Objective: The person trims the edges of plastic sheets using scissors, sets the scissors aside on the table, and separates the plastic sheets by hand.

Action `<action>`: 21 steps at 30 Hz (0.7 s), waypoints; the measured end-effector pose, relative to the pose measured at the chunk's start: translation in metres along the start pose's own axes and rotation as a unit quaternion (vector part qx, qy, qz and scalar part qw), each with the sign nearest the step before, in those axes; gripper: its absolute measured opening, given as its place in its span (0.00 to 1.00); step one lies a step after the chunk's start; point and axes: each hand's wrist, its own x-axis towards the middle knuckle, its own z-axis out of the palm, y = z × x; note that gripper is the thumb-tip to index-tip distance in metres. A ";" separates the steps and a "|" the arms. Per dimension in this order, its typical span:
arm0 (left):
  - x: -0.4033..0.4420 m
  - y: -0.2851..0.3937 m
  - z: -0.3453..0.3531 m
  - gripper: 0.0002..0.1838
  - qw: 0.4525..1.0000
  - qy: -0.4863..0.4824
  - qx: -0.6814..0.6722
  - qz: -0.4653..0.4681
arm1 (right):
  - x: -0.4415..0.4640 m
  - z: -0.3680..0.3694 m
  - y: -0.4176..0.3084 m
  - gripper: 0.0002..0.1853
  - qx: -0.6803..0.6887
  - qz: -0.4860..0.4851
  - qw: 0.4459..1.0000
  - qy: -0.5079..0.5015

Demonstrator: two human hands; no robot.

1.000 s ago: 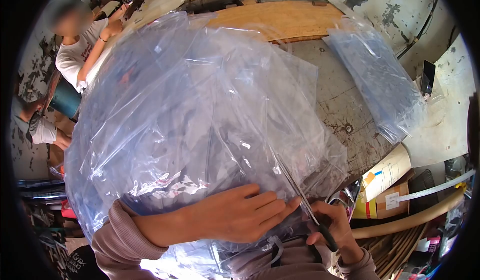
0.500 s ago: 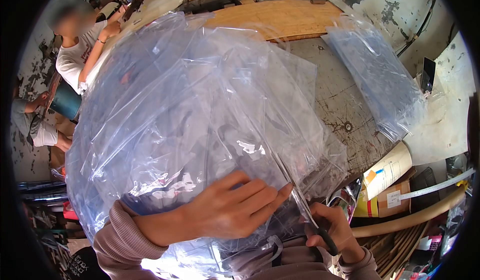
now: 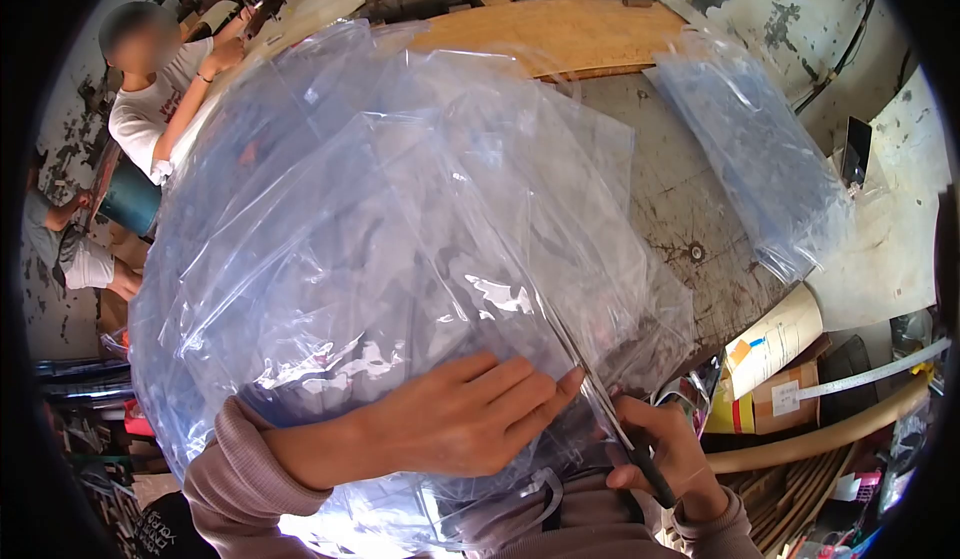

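Observation:
A large heap of clear plastic sheeting [image 3: 400, 219] covers most of the work table and bulges toward me. My left hand [image 3: 470, 414] rests across its near side, fingers curled and pinching the sheet's edge by the thumb and forefinger. Close by on the right, my right hand [image 3: 665, 449] grips a pair of scissors [image 3: 600, 404] by the dark handles. The metal blades point up and away along a fold of the plastic, just beside my left fingertips. Glare and see-through layers hide exactly where the blades meet the sheet.
A flat stack of clear plastic [image 3: 755, 149] lies on the scratched table [image 3: 690, 209] to the right. A phone [image 3: 855, 149] is beyond it. Cardboard boxes [image 3: 790, 399] and a curved tan tube [image 3: 820, 429] sit low right. Two people work at the left; one wears a white shirt [image 3: 140, 124].
The scissor handles have turned slightly in my right hand, whose fingers have shifted a little. My left hand stays almost in place on the plastic.

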 end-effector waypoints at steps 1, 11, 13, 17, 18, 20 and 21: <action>0.001 0.000 0.001 0.22 1.000 -0.002 -0.004 -0.001 | -0.001 0.000 0.001 0.29 0.002 0.004 1.000 -0.001; 0.005 0.002 0.004 0.18 0.999 0.053 0.002 -0.006 | -0.006 0.009 0.017 0.32 0.061 0.000 0.998 0.032; 0.004 0.002 0.004 0.18 0.999 0.054 0.000 -0.007 | -0.006 0.010 0.017 0.32 0.066 0.000 0.997 0.029; 0.003 0.002 0.007 0.18 0.998 0.066 -0.010 -0.012 | -0.004 0.010 0.010 0.33 0.115 0.025 0.992 0.031; 0.003 0.002 0.008 0.18 0.997 0.072 -0.013 -0.013 | -0.004 0.009 0.009 0.33 0.103 0.026 0.994 0.024; 0.004 0.003 0.006 0.18 0.997 0.072 -0.015 -0.009 | -0.003 0.006 0.008 0.33 0.089 0.025 0.996 0.017; 0.004 0.003 0.006 0.18 0.997 0.072 -0.018 -0.006 | -0.003 0.005 0.007 0.34 0.077 0.023 0.997 0.011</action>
